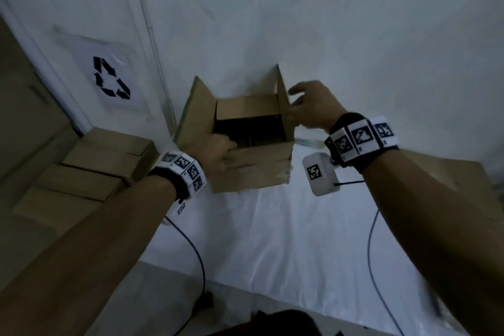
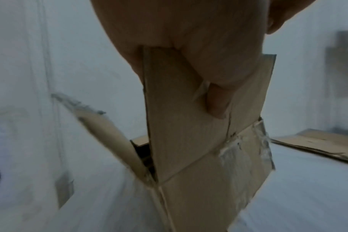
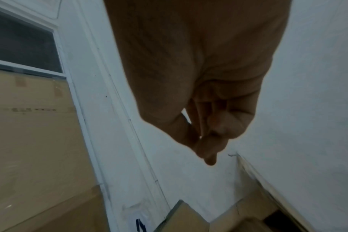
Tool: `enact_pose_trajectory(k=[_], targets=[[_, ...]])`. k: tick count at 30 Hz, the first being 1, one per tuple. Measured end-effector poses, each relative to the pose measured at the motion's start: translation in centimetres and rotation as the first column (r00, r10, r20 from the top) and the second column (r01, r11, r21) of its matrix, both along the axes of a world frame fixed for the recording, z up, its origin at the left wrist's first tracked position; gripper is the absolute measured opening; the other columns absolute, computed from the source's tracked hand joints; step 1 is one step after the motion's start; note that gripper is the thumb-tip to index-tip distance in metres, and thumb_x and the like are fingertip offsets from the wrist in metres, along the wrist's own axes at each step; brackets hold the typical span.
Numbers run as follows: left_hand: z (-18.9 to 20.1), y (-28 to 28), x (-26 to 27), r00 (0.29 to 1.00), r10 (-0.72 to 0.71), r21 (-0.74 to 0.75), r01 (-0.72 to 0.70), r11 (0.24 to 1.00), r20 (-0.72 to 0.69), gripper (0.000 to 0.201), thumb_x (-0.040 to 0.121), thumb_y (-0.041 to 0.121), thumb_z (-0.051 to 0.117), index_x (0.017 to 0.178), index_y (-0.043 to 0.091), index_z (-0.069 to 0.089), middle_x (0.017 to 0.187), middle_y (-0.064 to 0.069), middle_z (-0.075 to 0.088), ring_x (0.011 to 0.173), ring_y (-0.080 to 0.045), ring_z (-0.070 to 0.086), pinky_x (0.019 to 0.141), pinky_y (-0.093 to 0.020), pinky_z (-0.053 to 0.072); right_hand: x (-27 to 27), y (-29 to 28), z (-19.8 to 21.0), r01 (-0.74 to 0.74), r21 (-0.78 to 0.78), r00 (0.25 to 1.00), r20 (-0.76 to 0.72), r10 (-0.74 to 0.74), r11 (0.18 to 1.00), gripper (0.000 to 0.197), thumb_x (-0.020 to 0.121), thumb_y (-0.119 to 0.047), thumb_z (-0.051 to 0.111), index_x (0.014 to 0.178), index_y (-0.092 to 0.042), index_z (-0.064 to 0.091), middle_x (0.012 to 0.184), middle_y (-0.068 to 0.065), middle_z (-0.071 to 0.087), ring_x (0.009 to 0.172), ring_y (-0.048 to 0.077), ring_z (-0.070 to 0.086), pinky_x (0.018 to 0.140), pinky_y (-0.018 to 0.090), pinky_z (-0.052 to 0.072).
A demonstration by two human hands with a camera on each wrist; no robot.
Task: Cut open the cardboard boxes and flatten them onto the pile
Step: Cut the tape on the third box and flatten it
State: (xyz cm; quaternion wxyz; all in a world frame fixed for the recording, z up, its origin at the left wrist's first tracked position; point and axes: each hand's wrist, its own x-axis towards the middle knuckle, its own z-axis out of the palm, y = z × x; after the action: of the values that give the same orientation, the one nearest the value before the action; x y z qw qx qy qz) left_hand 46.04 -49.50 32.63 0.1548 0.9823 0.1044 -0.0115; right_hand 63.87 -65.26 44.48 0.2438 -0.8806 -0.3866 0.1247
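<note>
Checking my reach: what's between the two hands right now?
In the head view, the open cardboard box: left hand grips its near flap, right hand sits beside its right flap.

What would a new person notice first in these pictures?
First, the open cardboard box in the middle, over the white sheet, with its flaps up. The left hand grips its near flap, and the right hand is at its right flap. A recycling sign hangs on the wall to the left.

i wear black wrist straps (image 1: 354, 144) with white marker tiles; a white tagged box (image 1: 320, 173) hangs below, cable trailing.
</note>
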Motion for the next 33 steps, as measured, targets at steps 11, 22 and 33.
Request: enact_pose_trajectory(k=[11,22,33], targets=[[-2.6,-6.5,-5.2,0.739,0.500,-0.427,-0.313,0.848,0.451,0.033,0.087,0.034,0.066,0.103,0.005,0.067,0.098,-0.009,0.055,0.091,-0.021,0.053,0.076,-0.025,0.039,-1.0,-3.9,-5.9,-0.048,0.496,0.988,0.150,-0.031,0.867,0.028,0.087,-0.039,0.066,0.097,-0.012,0.061,0.106,0.004,0.054,0.084,0.013,0.054,0.072,0.021,0.042],[-0.7,-9.8,-3.8,0.586,0.804,-0.905,-0.283,0.317,0.098,0.028,0.085,0.017,0.074,0.111,0.011,0.068,0.111,-0.005,0.070,0.104,-0.023,0.066,0.095,-0.044,0.052,-1.1,-5.0,-10.0,0.266,0.303,0.794,-0.607,-0.030,0.915,0.039,0.079,-0.062,0.063,0.085,-0.024,0.068,0.094,-0.002,0.068,0.097,0.023,0.064,0.092,0.046,0.053],[-1.5,-9.0,-6.5,0.837,0.416,-0.778,-0.511,0.365,-0.355,0.106,0.044,0.062,0.089,0.137,0.029,0.051,0.132,0.006,0.060,0.118,-0.019,0.057,0.102,-0.040,0.047,0.8,-6.7,-11.3,0.426,0.394,0.170,-0.919,0.356,0.814,0.067,0.088,-0.071,0.041,0.131,-0.024,0.060,0.135,0.010,0.058,0.120,0.033,0.058,0.096,0.053,0.048]])
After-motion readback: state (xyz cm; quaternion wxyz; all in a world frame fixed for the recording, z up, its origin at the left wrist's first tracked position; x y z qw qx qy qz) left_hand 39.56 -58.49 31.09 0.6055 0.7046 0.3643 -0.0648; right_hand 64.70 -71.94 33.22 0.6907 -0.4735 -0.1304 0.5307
